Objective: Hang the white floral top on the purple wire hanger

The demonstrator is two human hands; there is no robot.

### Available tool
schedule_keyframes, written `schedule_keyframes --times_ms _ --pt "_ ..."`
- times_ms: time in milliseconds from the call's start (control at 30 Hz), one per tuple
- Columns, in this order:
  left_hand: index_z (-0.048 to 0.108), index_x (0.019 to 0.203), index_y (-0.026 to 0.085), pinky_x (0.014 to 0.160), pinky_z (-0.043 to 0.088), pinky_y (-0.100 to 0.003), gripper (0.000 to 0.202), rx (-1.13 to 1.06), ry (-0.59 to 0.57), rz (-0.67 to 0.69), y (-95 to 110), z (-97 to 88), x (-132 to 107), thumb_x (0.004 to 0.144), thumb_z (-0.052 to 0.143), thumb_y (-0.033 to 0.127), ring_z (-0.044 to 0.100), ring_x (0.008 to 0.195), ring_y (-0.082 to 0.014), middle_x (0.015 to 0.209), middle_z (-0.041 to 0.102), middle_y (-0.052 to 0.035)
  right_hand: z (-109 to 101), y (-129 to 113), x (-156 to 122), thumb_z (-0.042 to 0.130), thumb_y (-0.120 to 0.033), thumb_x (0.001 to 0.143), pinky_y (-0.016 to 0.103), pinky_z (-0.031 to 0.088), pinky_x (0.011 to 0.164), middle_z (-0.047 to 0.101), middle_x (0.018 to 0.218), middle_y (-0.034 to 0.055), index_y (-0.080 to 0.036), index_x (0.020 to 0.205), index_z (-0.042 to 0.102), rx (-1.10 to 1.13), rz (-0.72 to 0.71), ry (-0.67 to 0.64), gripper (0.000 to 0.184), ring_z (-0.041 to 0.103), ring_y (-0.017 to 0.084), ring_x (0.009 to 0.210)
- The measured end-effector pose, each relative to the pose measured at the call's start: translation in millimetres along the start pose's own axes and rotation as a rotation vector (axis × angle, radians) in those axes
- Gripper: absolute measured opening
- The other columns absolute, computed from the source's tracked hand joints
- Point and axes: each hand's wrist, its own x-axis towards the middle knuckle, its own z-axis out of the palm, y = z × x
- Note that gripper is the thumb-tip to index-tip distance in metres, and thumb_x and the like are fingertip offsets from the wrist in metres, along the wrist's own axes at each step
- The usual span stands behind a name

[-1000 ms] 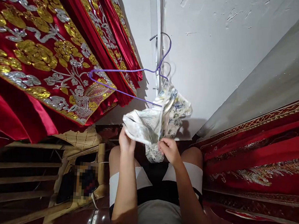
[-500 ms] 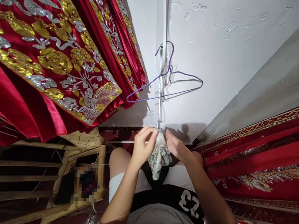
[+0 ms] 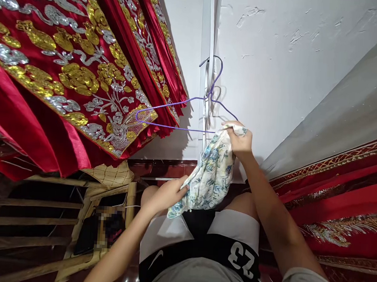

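A white cloth garment with a blue and green floral print (image 3: 210, 174) stretches between my two hands; I cannot tell what kind of garment it is. My right hand (image 3: 241, 140) grips its upper edge, up at the right end of a purple wire hanger (image 3: 176, 128). That end of the hanger is hidden behind the hand and cloth. Lower down on the left, my left hand (image 3: 169, 195) is closed on the garment's other edge, above my lap. The hanger hangs by its hook from a pale vertical strip (image 3: 213, 32) against the wall.
Red cloth with gold and silver sequins (image 3: 80, 79) hangs at the left. More red embroidered fabric (image 3: 348, 189) is on the right. A bamboo seat (image 3: 75, 223) stands at lower left, with a dark flat object (image 3: 85, 237) on it. The white wall (image 3: 259, 77) is close ahead.
The bunched garment is now spread out. My right hand has risen to the hanger with one edge, while my left hand has moved down and left. The hanger has shifted left and tilted.
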Motion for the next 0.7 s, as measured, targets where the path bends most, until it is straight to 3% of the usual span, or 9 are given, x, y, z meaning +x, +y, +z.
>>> schedule_keyframes --times_ms 133,233,300,400,467,567,633,700 --pt "0.068 0.097 0.021 0.076 0.047 -0.031 0.037 0.197 -0.109 0.024 -0.9 -39.0 -14.4 0.101 0.040 0.045 0.067 0.078 -0.0238 0.089 0.074 -0.0071 16.4 35.9 13.8 0.060 -0.046 0.091 0.034 0.053 0.078 0.072 0.088 0.0071 -0.016 0.100 0.073 -0.021 0.216 -0.205 0.034 0.064 0.020 0.080" --pt "0.068 0.079 0.020 0.073 0.047 -0.034 0.037 0.452 -0.167 -0.115 0.4 -68.2 -20.1 0.098 0.045 0.042 0.067 0.073 -0.0262 0.079 0.072 -0.0102 9.3 41.6 1.9 0.064 -0.048 0.088 0.030 0.049 0.072 0.070 0.081 0.0043 -0.017 0.088 0.071 -0.111 0.319 -0.255 0.032 0.062 0.018 0.075" --pt "0.070 0.083 0.020 0.081 0.050 -0.037 0.028 0.599 -0.104 -0.158 -0.6 -87.3 -18.3 0.094 0.047 0.032 0.071 0.083 -0.0285 0.088 0.074 -0.0121 -7.3 34.5 -8.4 0.066 -0.047 0.086 0.029 0.046 0.070 0.068 0.078 0.0028 -0.018 0.082 0.069 -0.178 0.297 -0.223 0.030 0.060 0.018 0.074" --pt "0.070 0.097 0.018 0.096 0.050 -0.042 0.028 0.716 0.107 -0.111 -0.8 -114.8 -5.2 0.093 0.044 0.025 0.069 0.105 -0.0311 0.115 0.072 -0.0151 -36.8 14.5 -17.6 0.065 -0.046 0.086 0.028 0.042 0.067 0.065 0.073 0.0014 -0.019 0.079 0.066 -0.267 0.287 -0.206 0.028 0.056 0.017 0.071" --pt "0.069 0.094 0.016 0.102 0.049 -0.046 0.028 0.713 0.251 -0.035 4.5 -130.4 8.3 0.092 0.043 0.026 0.065 0.117 -0.0332 0.130 0.065 -0.0173 -50.7 0.2 -18.9 0.064 -0.046 0.086 0.029 0.042 0.066 0.065 0.073 0.0020 -0.019 0.078 0.067 -0.330 0.319 -0.217 0.028 0.055 0.017 0.070" --pt "0.066 0.087 0.017 0.113 0.043 -0.051 0.025 0.585 0.421 0.240 23.7 -145.5 29.2 0.090 0.045 0.028 0.054 0.133 -0.0348 0.145 0.055 -0.0167 -58.4 -17.0 -19.2 0.063 -0.046 0.086 0.030 0.043 0.066 0.068 0.075 0.0040 -0.019 0.080 0.070 -0.385 0.361 -0.243 0.028 0.058 0.019 0.072" --pt "0.066 0.092 0.017 0.115 0.041 -0.052 0.023 0.453 0.479 0.421 39.8 -149.2 41.7 0.090 0.045 0.027 0.052 0.135 -0.0327 0.146 0.056 -0.0148 -58.0 -25.4 -21.8 0.061 -0.047 0.088 0.031 0.045 0.068 0.070 0.078 0.0048 -0.019 0.082 0.070 -0.335 0.347 -0.311 0.030 0.060 0.021 0.074" --pt "0.065 0.105 0.018 0.109 0.047 -0.049 0.025 0.284 0.512 0.509 51.9 -149.8 53.1 0.088 0.048 0.023 0.061 0.124 -0.0284 0.133 0.065 -0.0130 -57.7 -31.9 -27.2 0.060 -0.049 0.090 0.032 0.048 0.070 0.072 0.083 0.0055 -0.019 0.087 0.070 -0.277 0.266 -0.396 0.032 0.062 0.021 0.077"
